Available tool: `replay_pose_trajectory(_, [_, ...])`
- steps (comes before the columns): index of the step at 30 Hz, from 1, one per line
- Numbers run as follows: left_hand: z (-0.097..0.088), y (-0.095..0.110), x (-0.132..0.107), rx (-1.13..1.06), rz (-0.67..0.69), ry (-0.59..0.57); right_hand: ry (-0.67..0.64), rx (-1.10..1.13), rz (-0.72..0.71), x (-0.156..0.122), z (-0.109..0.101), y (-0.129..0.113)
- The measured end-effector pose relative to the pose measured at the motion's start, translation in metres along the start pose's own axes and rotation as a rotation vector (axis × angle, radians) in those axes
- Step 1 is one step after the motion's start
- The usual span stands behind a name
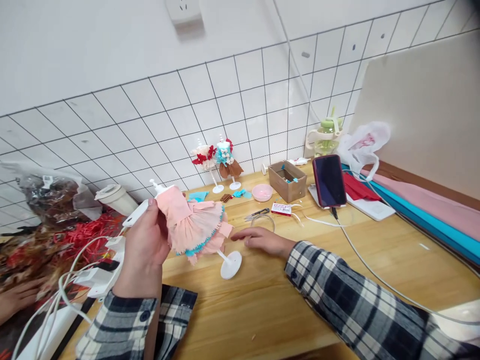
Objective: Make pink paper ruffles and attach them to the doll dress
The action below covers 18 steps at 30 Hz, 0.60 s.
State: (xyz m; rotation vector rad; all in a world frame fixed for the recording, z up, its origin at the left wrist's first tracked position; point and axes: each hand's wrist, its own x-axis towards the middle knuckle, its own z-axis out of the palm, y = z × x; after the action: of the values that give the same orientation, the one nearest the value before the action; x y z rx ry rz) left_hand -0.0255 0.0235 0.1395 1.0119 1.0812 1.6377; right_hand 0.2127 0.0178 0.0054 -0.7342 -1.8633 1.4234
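My left hand (pixel 144 245) is closed around a small doll dress form (pixel 180 210), held tilted above the table with its white round base (pixel 231 265) toward the lower right. It wears a peach dress with a pleated skirt edged in turquoise trim. Close to the skirt's hem, my right hand (pixel 264 241) is held low over the wood, fingers extended and apart, with nothing visible in them. Beyond that hand lie thread snips (pixel 258 214), a clear ring-shaped item (pixel 263 220) and a small red-and-white box (pixel 281 209).
Two dressed mini forms (pixel 224 157) stand by the tiled wall. Nearby are a pink bowl (pixel 262 192), a cardboard box (pixel 288 182), a propped phone (pixel 330 181) on a cable and a green bottle (pixel 328 135). At left are a power strip (pixel 101 277), red shreds and another person's hand (pixel 18 300).
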Motion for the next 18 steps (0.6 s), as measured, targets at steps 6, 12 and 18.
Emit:
replay_pose_trajectory(6, [0.018,-0.008,-0.013,-0.039,0.0,-0.031,-0.098,-0.075,-0.081,-0.002,0.026,-0.002])
replay_pose_trajectory(12, [0.005,-0.013,-0.021,0.019,0.039,-0.364,0.075,-0.5,-0.141,0.004,0.028,0.009])
replay_pose_trajectory(18, [-0.022,-0.014,-0.022,0.252,0.189,-0.425,0.077,-0.561,-0.105,0.002,0.012,0.009])
